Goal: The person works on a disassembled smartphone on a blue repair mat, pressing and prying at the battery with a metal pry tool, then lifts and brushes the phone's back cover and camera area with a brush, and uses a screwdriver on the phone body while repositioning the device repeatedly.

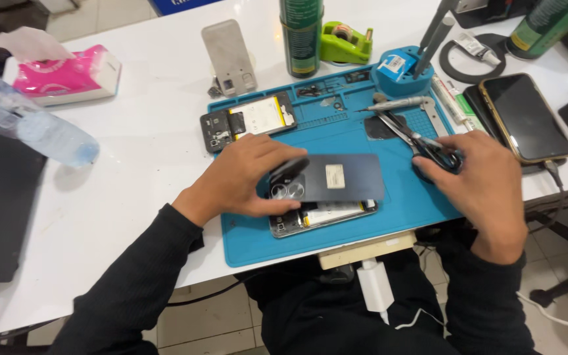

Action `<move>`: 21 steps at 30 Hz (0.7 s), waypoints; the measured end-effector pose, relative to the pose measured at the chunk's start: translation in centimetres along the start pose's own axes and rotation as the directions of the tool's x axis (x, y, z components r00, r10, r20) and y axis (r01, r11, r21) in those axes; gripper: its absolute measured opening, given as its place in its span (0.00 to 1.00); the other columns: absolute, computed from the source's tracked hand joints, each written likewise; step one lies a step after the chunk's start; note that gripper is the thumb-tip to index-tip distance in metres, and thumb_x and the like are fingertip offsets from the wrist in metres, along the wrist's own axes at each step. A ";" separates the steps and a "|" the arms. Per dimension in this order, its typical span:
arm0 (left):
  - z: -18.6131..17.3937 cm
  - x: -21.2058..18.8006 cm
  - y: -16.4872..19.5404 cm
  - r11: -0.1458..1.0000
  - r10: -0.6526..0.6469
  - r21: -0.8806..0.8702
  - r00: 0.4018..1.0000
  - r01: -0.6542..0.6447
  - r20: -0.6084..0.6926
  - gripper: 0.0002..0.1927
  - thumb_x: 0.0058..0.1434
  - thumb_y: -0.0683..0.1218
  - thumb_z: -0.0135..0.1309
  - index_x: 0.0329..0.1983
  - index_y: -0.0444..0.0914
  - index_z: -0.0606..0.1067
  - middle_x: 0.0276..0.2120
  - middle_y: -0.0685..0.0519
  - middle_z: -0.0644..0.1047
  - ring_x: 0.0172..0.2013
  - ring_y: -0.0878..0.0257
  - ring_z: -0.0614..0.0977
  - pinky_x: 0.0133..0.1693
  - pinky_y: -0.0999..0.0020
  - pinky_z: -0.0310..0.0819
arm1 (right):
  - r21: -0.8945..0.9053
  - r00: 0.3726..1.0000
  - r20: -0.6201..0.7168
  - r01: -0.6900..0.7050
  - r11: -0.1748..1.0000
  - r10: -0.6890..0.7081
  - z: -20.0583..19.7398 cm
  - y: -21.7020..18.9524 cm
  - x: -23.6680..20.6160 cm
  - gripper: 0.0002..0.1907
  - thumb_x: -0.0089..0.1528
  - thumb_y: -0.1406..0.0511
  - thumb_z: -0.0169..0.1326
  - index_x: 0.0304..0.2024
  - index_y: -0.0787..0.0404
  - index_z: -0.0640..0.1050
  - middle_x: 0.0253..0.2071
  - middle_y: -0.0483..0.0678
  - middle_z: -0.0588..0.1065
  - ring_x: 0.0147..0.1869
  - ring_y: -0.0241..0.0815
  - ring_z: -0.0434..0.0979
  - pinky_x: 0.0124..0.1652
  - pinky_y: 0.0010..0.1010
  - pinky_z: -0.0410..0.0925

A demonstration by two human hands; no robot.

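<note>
**Back cover comes off a phone on the repair mat**

At the centre of the frame we hold a dark back cover (pixel 329 177) in our left hand (pixel 244 176), fingers closed on its left end, lifting it clear above the opened phone (pixel 323 217) lying on the blue mat (pixel 389 210). Our right hand (pixel 484 187), right of centre, curls over a pair of scissors (pixel 428 146); we cannot tell if it grips them. We judge the cover is being parted from the body; the next move calls for a steady, level lift. A second opened phone (pixel 248 121) lies at the mat's upper left on the white table (pixel 146 151).
</note>
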State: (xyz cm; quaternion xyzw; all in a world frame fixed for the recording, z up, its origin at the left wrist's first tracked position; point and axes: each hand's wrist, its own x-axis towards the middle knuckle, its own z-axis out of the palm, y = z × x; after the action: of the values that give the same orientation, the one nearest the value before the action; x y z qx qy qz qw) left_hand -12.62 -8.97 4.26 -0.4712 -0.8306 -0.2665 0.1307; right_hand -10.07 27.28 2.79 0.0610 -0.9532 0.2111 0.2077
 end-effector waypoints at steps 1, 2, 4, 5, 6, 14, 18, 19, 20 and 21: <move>0.2 0.1 0.1 1.000 -0.003 0.006 1.000 0.003 0.025 0.34 0.54 0.61 0.67 0.60 0.40 0.75 0.46 0.50 0.80 0.45 0.53 0.79 0.48 0.60 0.72 | 0.002 0.999 0.024 -0.043 0.999 0.043 0.3 0.0 -0.2 0.21 0.56 0.58 0.70 0.47 0.63 0.84 0.42 0.52 0.79 0.37 0.48 0.79 0.37 0.38 0.70; 0.4 0.0 0.3 1.000 -0.009 0.012 0.999 0.008 0.052 0.35 0.54 0.61 0.67 0.59 0.40 0.75 0.45 0.50 0.80 0.44 0.54 0.79 0.47 0.60 0.71 | 0.005 0.995 0.050 -0.087 0.996 0.086 0.5 -0.1 -0.4 0.20 0.56 0.57 0.70 0.46 0.62 0.85 0.42 0.52 0.79 0.36 0.48 0.79 0.37 0.38 0.71; 0.6 0.1 0.4 1.000 -0.007 0.018 0.996 0.006 0.092 0.35 0.54 0.63 0.67 0.60 0.40 0.75 0.44 0.51 0.80 0.42 0.55 0.78 0.45 0.61 0.71 | 0.026 0.992 0.061 -0.115 0.993 0.113 0.8 -0.3 -0.6 0.22 0.56 0.57 0.70 0.47 0.62 0.84 0.41 0.53 0.79 0.35 0.48 0.79 0.36 0.37 0.71; 0.6 0.1 0.4 1.000 -0.001 0.017 0.995 -0.001 0.104 0.36 0.54 0.64 0.67 0.60 0.40 0.75 0.44 0.51 0.80 0.43 0.55 0.78 0.45 0.61 0.71 | 0.036 0.990 0.066 -0.127 0.991 0.125 0.7 -0.4 -0.6 0.22 0.56 0.57 0.70 0.48 0.62 0.84 0.41 0.53 0.78 0.34 0.48 0.79 0.35 0.37 0.71; 0.6 0.2 0.4 1.000 0.006 0.016 0.993 -0.008 0.115 0.36 0.54 0.64 0.66 0.60 0.40 0.75 0.44 0.51 0.80 0.43 0.55 0.78 0.45 0.61 0.71 | 0.042 0.991 0.065 -0.118 0.992 0.115 0.7 -0.5 -0.4 0.22 0.56 0.57 0.69 0.49 0.62 0.83 0.42 0.53 0.78 0.34 0.48 0.79 0.35 0.37 0.71; 0.2 0.3 0.6 0.996 -0.021 0.089 0.990 0.008 0.141 0.46 0.45 0.73 0.66 0.55 0.35 0.76 0.38 0.49 0.77 0.40 0.54 0.76 0.40 0.61 0.70 | -0.038 0.993 0.120 0.015 0.999 -0.011 1.0 -0.8 2.9 0.18 0.60 0.58 0.66 0.48 0.60 0.84 0.44 0.51 0.79 0.35 0.53 0.79 0.37 0.43 0.69; 0.2 0.2 0.5 0.981 -0.133 0.168 0.965 0.096 0.226 0.39 0.45 0.74 0.66 0.43 0.37 0.79 0.34 0.51 0.76 0.38 0.55 0.75 0.40 0.61 0.70 | -0.199 0.988 0.156 0.028 0.980 0.003 1.9 -0.4 3.3 0.13 0.58 0.60 0.65 0.42 0.59 0.85 0.41 0.52 0.79 0.40 0.55 0.79 0.37 0.45 0.70; 0.1 0.2 0.3 0.984 -0.106 0.159 0.975 0.076 0.194 0.39 0.46 0.73 0.66 0.43 0.37 0.79 0.35 0.51 0.76 0.38 0.54 0.76 0.40 0.60 0.70 | -0.213 0.990 0.143 0.020 0.977 0.011 2.3 -0.4 3.3 0.11 0.57 0.60 0.65 0.40 0.58 0.86 0.40 0.52 0.79 0.40 0.55 0.79 0.38 0.45 0.70; 0.0 0.2 0.2 0.987 -0.082 0.151 0.984 0.057 0.161 0.38 0.46 0.72 0.66 0.43 0.37 0.79 0.35 0.51 0.77 0.38 0.54 0.76 0.39 0.60 0.70 | -0.225 0.991 0.132 0.014 0.974 0.017 2.5 -0.4 3.3 0.10 0.57 0.61 0.65 0.38 0.57 0.86 0.38 0.52 0.79 0.41 0.56 0.79 0.38 0.44 0.70; 0.0 0.0 0.3 0.990 -0.061 0.135 0.989 0.043 0.136 0.37 0.47 0.71 0.66 0.44 0.36 0.79 0.36 0.51 0.77 0.38 0.54 0.76 0.39 0.60 0.70 | -0.213 0.991 0.126 -0.015 0.977 0.043 2.6 -0.4 3.1 0.10 0.57 0.61 0.65 0.38 0.57 0.86 0.37 0.52 0.79 0.40 0.55 0.79 0.38 0.44 0.69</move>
State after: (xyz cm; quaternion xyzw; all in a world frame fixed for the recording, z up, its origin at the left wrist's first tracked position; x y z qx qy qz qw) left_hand -12.40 -8.89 4.35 -0.4573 -0.8654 -0.1808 0.0961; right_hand -13.79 25.73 2.11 0.0384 -0.9825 0.1072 0.1473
